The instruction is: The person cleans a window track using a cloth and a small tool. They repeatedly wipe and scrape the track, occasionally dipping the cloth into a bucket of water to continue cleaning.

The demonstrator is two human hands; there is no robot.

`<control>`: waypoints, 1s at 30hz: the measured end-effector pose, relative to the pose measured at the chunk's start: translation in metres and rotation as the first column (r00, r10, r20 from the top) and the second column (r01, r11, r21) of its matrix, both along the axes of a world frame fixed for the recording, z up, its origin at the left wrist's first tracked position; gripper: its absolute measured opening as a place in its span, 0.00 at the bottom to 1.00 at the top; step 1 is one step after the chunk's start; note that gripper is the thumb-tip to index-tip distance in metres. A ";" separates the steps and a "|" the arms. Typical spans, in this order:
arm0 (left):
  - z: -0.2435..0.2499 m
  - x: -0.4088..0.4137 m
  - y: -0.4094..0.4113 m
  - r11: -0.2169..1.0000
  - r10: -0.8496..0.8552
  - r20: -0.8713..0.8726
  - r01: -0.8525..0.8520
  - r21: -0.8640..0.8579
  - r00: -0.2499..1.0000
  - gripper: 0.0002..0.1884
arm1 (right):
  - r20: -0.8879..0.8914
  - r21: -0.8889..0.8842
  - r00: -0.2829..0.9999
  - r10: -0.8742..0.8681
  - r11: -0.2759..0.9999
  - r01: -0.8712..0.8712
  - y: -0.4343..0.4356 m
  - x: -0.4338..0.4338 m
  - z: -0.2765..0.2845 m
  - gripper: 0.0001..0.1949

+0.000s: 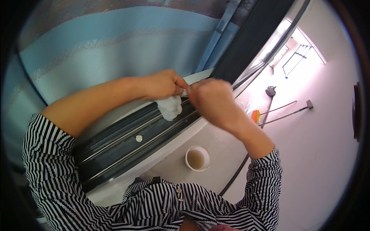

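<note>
My left hand [164,83] grips a white cloth [170,108], which bunches and hangs below the fingers over a dark metal sliding-door or window track [124,144]. My right hand [211,99], slightly blurred, is curled right beside the left fingertips, near the frame's corner. A bit of white shows between the two hands, but the right fingertips are hidden, so what they hold cannot be told. On the track, between two bright rails, lies a small whitish lump [139,138].
A white bucket [197,158] of murky water stands on the tiled floor below the pale sill. Behind the track is a blue-grey patterned surface [121,46]; a dark upright frame [245,37] rises at the right. Long-handled cleaning tools [281,115] and an orange-yellow object [256,116] lie farther right.
</note>
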State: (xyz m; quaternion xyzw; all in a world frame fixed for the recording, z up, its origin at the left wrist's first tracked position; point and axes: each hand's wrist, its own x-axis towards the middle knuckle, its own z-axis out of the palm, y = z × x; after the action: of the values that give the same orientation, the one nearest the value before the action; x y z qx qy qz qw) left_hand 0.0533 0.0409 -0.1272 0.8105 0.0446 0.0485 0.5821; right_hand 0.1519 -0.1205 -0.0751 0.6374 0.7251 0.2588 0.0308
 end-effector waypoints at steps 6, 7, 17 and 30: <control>-0.012 -0.011 0.015 0.992 0.068 0.057 -0.074 0.104 0.996 0.14 | -0.011 0.153 0.982 0.191 0.970 -0.187 0.030 -0.028 0.048 0.09; -0.013 -0.010 0.015 0.995 0.061 0.093 -0.068 0.072 0.994 0.16 | -0.170 0.192 0.969 0.179 0.971 -0.145 0.031 -0.032 0.057 0.12; -0.012 -0.017 0.011 0.994 0.045 0.049 -0.049 0.101 0.998 0.19 | -0.640 0.070 0.765 -0.074 0.986 0.154 0.035 -0.004 0.034 0.18; -0.023 -0.030 0.009 0.987 0.123 0.063 -0.129 0.092 0.990 0.17 | -0.500 0.090 0.864 -0.051 0.990 0.110 0.028 -0.028 0.017 0.17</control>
State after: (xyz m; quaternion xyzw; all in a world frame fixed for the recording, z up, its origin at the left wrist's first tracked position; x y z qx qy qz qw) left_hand 0.0235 0.0500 -0.1507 0.8313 0.0767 0.1105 0.5394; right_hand 0.1238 -0.0927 -0.0581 0.7129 0.6652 0.1262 -0.1826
